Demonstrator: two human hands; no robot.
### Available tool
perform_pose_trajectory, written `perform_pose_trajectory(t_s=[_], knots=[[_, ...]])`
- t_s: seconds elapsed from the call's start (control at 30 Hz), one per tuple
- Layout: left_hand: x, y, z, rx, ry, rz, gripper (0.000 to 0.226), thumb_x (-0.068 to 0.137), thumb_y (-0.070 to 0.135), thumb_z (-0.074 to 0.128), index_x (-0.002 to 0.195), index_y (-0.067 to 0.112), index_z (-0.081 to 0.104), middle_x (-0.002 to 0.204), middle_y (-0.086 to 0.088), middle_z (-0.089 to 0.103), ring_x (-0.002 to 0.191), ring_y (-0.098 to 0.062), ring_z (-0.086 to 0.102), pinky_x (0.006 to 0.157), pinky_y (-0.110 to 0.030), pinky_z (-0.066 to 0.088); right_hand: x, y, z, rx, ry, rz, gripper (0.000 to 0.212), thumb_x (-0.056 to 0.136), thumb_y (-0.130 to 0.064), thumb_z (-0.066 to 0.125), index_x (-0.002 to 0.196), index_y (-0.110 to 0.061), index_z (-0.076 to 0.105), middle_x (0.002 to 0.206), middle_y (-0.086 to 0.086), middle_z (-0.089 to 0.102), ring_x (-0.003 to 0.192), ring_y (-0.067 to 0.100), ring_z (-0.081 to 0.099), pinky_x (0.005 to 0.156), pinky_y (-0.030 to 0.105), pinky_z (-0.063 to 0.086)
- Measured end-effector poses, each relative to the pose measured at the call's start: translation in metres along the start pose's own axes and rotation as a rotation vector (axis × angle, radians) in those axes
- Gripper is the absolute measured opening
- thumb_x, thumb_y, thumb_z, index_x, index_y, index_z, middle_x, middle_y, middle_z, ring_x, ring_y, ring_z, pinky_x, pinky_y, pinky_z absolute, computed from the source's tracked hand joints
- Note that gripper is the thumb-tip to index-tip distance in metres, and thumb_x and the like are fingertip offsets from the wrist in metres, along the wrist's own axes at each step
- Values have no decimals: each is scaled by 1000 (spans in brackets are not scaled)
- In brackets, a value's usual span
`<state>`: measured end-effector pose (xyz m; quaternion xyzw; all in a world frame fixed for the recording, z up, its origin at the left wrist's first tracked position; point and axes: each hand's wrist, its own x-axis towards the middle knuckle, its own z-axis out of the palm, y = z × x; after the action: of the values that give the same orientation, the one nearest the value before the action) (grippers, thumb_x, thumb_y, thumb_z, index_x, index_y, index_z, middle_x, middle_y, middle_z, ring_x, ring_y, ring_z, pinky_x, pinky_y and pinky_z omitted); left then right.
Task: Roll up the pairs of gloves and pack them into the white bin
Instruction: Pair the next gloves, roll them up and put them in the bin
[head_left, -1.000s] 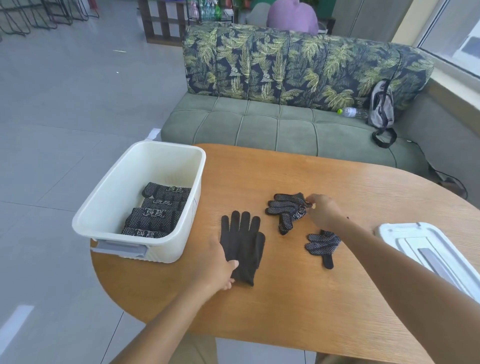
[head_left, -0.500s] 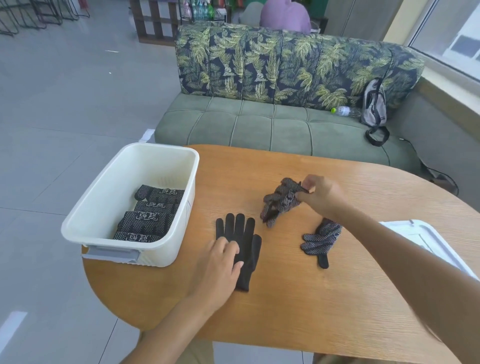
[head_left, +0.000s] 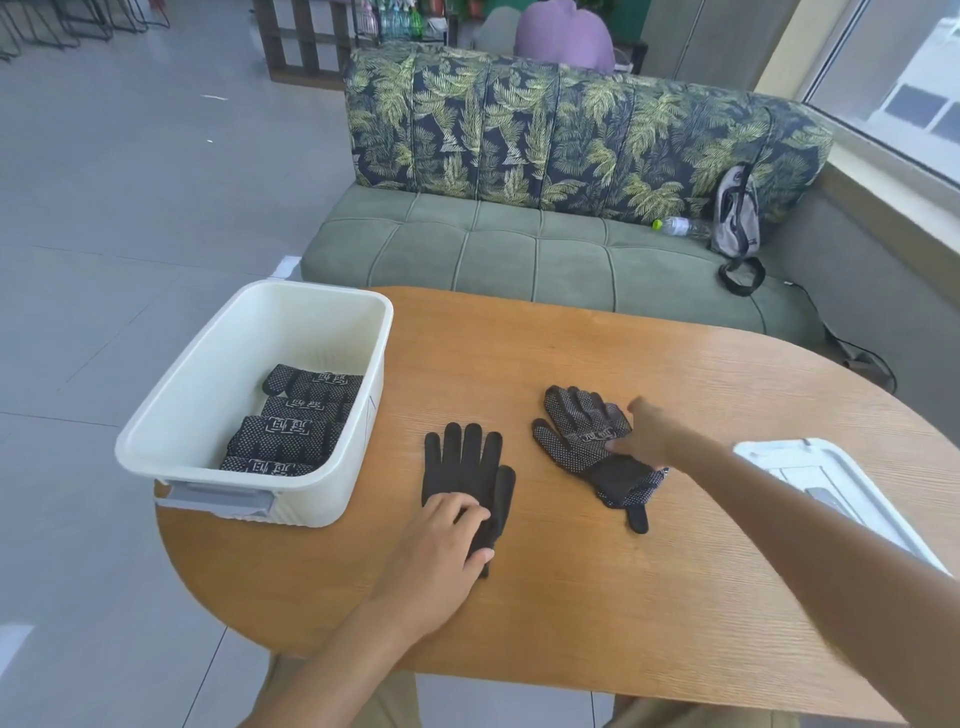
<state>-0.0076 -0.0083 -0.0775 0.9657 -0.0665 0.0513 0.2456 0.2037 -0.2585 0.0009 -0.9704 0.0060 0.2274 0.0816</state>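
So the right hand (head_left: 647, 439) has its fingers stretched out fairly straight, pressing down on the cuff end of the dotted glove (head_left: 576, 426), not curled round anything as far as I can see. That glove lies palm side up around the middle of the table (head_left: 675, 364), fingers pointing at the far edge. Tucked under its cuff and partly under the right wrist is a third glove (head_left: 626, 491), crumpled, with one finger poking toward the near edge.

The left hand (head_left: 441, 551) rests on the wrist end of the plain black glove (head_left: 465, 475). Its fingers look loosely bent on top of the fabric, thumb alongside, more of a hold-it-flat thing than a real grip, though I can't see the fingertips well enough to swear to that. This glove is flat, dotted side down, just beside the white bin (head_left: 249, 322), nearer the near edge.

Progress-wise: the bin sits on the left end of the table, hanging a bit over the edge, and has four rolled bundles (head_left: 291, 439) lined up at its near end, so a good chunk is done. The far half of the bin is bare. What's left, from what shows, is the loose gloves: three visible, none rolled yet. Looks like the pair is about to be laid together for rolling. The bin lid (head_left: 826, 483) sits off by the right edge.
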Motion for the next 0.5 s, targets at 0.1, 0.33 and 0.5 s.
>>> perform_pose_trajectory(t_s=[0.1,0.33,0.5], knots=[[-3,-2,-1,13,-32,1,48,100,45,49,143,26,50,145,14,42,140,-4,28,116,-27,33,-3,2,21,-20,144,-74,60,94,-37,58,141,-15,28,116,15,60,99,32,59,81,43,55],[-9,-7,1,165,-164,72,71,99,62,35,160,32,14,167,13,1,154,-11,-5,123,-29,4,-36,11,21,-527,267,-719,68,73,1,60,133,-30,47,135,-7,42,124,17,36,100,33,40],[-13,-14,11,220,-130,91,70,99,64,26,160,32,13,167,11,0,154,-12,-5,123,-31,5,-23,28,36,-641,274,-820,54,79,-5,65,124,-30,48,119,-9,51,105,14,48,90,30,45]])
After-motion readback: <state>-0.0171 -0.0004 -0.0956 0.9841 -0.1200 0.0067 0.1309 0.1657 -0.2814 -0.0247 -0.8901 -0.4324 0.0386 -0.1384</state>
